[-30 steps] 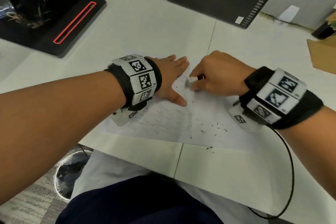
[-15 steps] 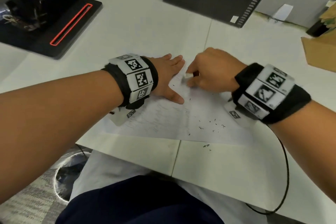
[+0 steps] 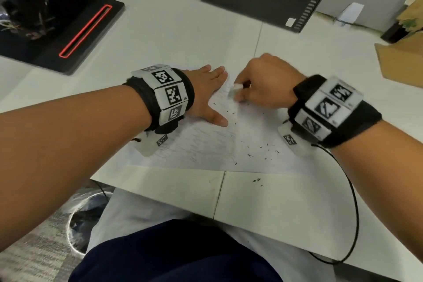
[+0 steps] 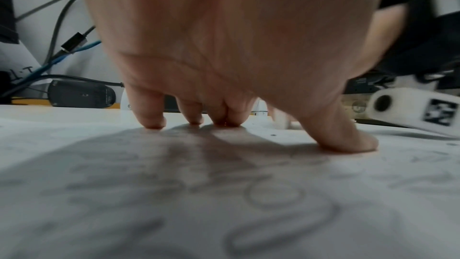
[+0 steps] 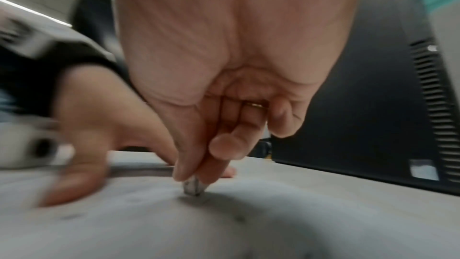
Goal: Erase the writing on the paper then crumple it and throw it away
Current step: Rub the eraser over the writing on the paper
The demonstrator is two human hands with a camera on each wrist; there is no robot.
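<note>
1. Head view: the paper [image 3: 206,144] is seen in the middle of the frame on the white table [image 3: 183,30]. It is pressed by the left hand [image 3: 206,96] with straight, spread fingers. A white eraser [image 3: 234,90] is pinched by the right hand [image 3: 263,84] at the upper part of the paper. Dark crumbs [image 3: 263,146] are scattered at lower right.
2. Left wrist view: the fingertips [image 4: 151,121] are laid flat on the sheet, over faint writing [image 4: 273,214].
3. Right wrist view: the eraser is gripped by curled fingers [image 5: 189,157] and touches the paper at the centre.
</note>
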